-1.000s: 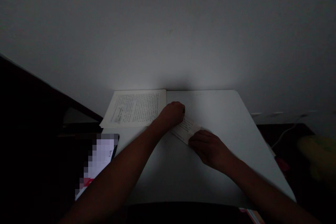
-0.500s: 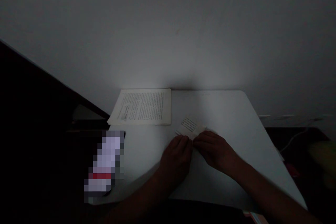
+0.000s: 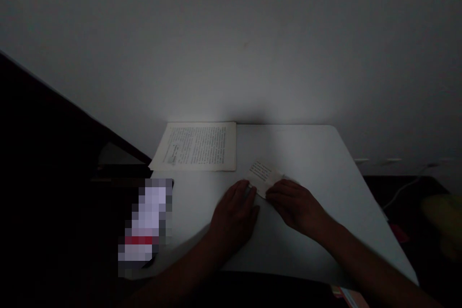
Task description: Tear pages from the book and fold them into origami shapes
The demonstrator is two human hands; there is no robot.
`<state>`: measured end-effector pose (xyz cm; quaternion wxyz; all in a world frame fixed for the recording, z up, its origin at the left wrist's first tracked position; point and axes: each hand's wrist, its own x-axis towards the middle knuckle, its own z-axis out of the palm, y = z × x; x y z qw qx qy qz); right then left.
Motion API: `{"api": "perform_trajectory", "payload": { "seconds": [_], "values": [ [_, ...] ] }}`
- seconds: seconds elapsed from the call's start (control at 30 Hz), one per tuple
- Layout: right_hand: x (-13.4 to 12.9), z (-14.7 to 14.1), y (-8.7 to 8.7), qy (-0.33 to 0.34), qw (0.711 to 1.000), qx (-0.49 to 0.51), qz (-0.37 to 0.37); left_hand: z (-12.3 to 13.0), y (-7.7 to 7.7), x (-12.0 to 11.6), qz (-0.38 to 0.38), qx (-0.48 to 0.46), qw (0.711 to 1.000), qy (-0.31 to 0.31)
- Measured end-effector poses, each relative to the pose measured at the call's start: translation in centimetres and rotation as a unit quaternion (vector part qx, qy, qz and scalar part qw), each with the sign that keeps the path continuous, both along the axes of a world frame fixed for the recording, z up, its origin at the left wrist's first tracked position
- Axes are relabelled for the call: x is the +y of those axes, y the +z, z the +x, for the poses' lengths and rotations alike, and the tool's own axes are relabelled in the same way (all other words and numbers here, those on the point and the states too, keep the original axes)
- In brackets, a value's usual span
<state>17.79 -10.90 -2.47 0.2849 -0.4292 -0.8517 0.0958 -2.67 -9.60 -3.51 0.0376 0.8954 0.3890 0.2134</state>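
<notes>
A small folded piece of printed paper (image 3: 262,173) lies at a slant near the middle of the white table. My right hand (image 3: 298,204) has its fingers closed on the lower right part of this paper, hiding that corner. At its lower left edge are the fingertips of my left hand (image 3: 233,214); the fingers are loosely bent, and the thumb stands apart from the paper. Dim light makes the exact finger contact hard to see.
Printed sheets (image 3: 198,147) lie at the table's (image 3: 310,149) back left, near the wall (image 3: 231,57). A pixelated phone-like object (image 3: 146,224) rests along the left edge. Right of the table, a pale cable (image 3: 404,190) runs down.
My left hand has slid left and its thumb has come away from the paper's edge, uncovering more of the paper. My right hand stays almost in place on the paper.
</notes>
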Motion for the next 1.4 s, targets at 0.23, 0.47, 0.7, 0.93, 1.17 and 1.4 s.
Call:
{"api": "perform_trajectory", "payload": {
  "seconds": [0.23,0.47,0.7,0.93,1.17,1.4],
  "values": [
    [0.0,-0.1,0.1,-0.004,1.000,0.002,-0.003,-0.1,0.1,-0.1,-0.023,0.034,0.999,0.005],
    [0.0,-0.1,0.3,0.000,1.000,-0.001,-0.001,-0.1,0.3,-0.1,-0.048,0.066,0.997,0.014],
    [-0.1,-0.1,0.1,-0.003,1.000,0.001,0.003,0.0,0.7,0.1,-0.061,0.080,0.995,0.012],
    [-0.1,-0.2,0.2,-0.002,1.000,-0.002,-0.002,0.2,1.2,0.5,-0.061,0.079,0.995,0.000],
    [0.0,-0.2,0.3,-0.004,1.000,-0.005,-0.004,0.5,1.5,1.0,-0.052,0.088,0.995,-0.010],
    [0.0,-0.3,0.5,0.003,1.000,-0.011,-0.003,1.4,2.0,2.2,-0.049,0.099,0.994,-0.020]
  ]
}}
